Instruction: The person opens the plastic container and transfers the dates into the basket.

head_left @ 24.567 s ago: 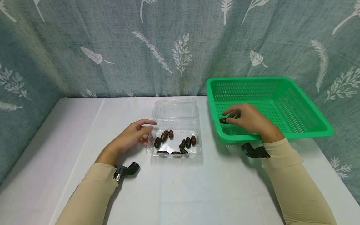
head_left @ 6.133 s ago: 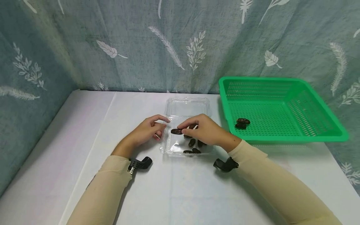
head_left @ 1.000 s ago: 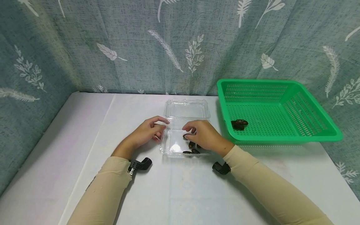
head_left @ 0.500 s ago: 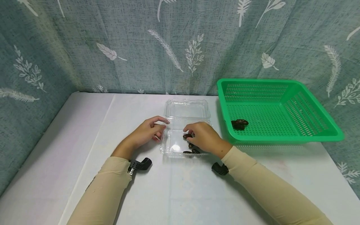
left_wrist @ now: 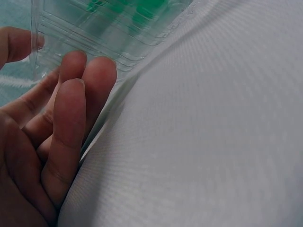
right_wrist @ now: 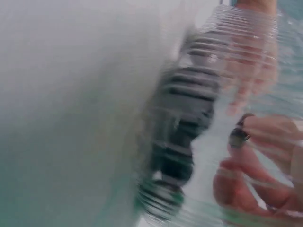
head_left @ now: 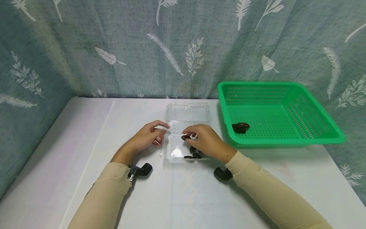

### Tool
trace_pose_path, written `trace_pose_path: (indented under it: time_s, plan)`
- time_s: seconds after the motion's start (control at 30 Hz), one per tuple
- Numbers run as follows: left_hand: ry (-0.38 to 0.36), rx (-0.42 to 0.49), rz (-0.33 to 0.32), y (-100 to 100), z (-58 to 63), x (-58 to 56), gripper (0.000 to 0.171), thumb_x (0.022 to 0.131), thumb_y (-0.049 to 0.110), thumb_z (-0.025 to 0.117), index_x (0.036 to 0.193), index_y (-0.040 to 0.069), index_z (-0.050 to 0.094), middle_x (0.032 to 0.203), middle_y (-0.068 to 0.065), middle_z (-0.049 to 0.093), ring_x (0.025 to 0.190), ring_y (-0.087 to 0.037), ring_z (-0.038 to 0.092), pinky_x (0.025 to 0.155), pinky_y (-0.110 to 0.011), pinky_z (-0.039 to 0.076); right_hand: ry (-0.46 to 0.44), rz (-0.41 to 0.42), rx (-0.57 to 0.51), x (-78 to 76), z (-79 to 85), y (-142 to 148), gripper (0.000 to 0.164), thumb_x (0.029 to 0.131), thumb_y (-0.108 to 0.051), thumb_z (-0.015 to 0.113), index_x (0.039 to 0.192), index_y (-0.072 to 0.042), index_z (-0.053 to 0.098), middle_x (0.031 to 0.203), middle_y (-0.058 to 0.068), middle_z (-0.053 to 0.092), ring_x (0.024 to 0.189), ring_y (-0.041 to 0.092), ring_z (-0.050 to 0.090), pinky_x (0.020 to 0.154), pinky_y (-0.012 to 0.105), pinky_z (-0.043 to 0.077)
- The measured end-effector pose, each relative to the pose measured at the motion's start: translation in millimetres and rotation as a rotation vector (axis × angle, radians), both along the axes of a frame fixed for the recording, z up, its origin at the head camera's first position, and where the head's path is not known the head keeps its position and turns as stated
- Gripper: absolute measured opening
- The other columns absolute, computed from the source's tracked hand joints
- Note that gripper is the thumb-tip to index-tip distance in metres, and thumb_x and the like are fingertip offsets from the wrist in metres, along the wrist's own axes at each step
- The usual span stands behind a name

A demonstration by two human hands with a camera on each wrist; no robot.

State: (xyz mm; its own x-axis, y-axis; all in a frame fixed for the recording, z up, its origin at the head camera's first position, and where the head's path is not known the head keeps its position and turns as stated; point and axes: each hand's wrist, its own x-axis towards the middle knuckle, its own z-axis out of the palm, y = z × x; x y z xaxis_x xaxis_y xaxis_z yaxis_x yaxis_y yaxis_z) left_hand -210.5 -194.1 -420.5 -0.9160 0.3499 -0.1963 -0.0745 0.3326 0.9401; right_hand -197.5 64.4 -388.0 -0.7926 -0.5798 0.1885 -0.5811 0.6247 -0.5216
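In the head view a clear plastic clamshell box [head_left: 171, 144] lies with its lid folded back on the white table. My right hand [head_left: 207, 140] reaches into it and pinches a dark brown date [head_left: 186, 137] between thumb and fingers. More dates [head_left: 196, 156] lie in the box below that hand, partly hidden by it. The right wrist view, blurred, shows the pinched date [right_wrist: 239, 135] through the box wall. At the box's left side rests my left hand [head_left: 144, 136], its fingers loosely bent against the clear wall [left_wrist: 109, 42] without gripping anything.
A green plastic basket [head_left: 286, 141] stands at the right, with several dates [head_left: 240, 127] in its left part. White cloth [head_left: 183, 197] covers the table. A leaf-patterned curtain [head_left: 128, 47] hangs behind and along the left.
24.6 s ago my right hand held a date in the basket; now several dates lie there and the box holds fewer. Over the last half second, the right hand's date has shifted slightly left.
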Motion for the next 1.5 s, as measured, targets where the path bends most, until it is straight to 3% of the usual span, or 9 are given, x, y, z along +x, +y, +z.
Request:
trace_pose_path:
  time_s: [0.43, 0.8, 1.07, 1.3, 1.5]
  plan:
    - [-0.021, 0.004, -0.001, -3.4, -3.2, 0.8, 0.034, 0.102, 0.02, 0.052, 0.134, 0.008, 0.055, 0.077, -0.001, 0.057, 0.067, -0.01, 0.057, 0.065, -0.03, 0.055, 0.108, 0.089, -0.3, 14.2, 10.5, 18.5, 0.021, 0.088, -0.008, 0.075, 0.109, -0.006, 0.075, 0.101, 0.003, 0.075, 0.088, 0.023, 0.065, 0.073, 0.027, 0.057]
    - [-0.01, -0.007, 0.002, -3.7, -4.7, 3.4, 0.034, 0.103, 0.019, 0.052, 0.134, 0.007, 0.055, 0.075, 0.0, 0.056, 0.066, -0.009, 0.057, 0.065, -0.029, 0.056, 0.224, 0.111, -0.472, 23.4, 37.7, 43.3, 0.025, 0.084, 0.002, 0.076, 0.108, -0.003, 0.075, 0.099, 0.007, 0.076, 0.084, 0.017, 0.065, 0.071, 0.028, 0.056]
    - [-0.004, -0.008, -0.004, -1.6, -2.1, 2.3, 0.034, 0.102, 0.018, 0.052, 0.134, 0.006, 0.055, 0.076, -0.001, 0.057, 0.067, -0.009, 0.057, 0.065, -0.029, 0.056, 0.277, 0.002, -0.51, 13.6, 51.4, 70.7, 0.027, 0.081, 0.006, 0.077, 0.108, -0.001, 0.074, 0.096, 0.01, 0.075, 0.082, 0.012, 0.065, 0.069, 0.021, 0.055]
    - [0.003, -0.015, -0.006, -0.1, -2.2, 0.3, 0.034, 0.103, 0.019, 0.053, 0.135, 0.007, 0.055, 0.077, -0.001, 0.058, 0.067, -0.01, 0.059, 0.065, -0.03, 0.057, 0.239, -0.138, -0.492, -3.6, 55.5, 97.1, 0.025, 0.086, 0.002, 0.074, 0.111, 0.0, 0.073, 0.1, 0.013, 0.075, 0.083, 0.003, 0.062, 0.071, 0.015, 0.052]
    - [0.009, -0.024, -0.004, 0.6, -1.8, 0.3, 0.035, 0.103, 0.019, 0.054, 0.135, 0.006, 0.055, 0.076, -0.001, 0.057, 0.068, -0.009, 0.058, 0.065, -0.03, 0.057, 0.182, -0.264, -0.399, -16.8, 52.8, 120.5, 0.025, 0.092, -0.008, 0.071, 0.117, -0.004, 0.072, 0.104, 0.012, 0.075, 0.085, -0.003, 0.061, 0.071, 0.013, 0.05]
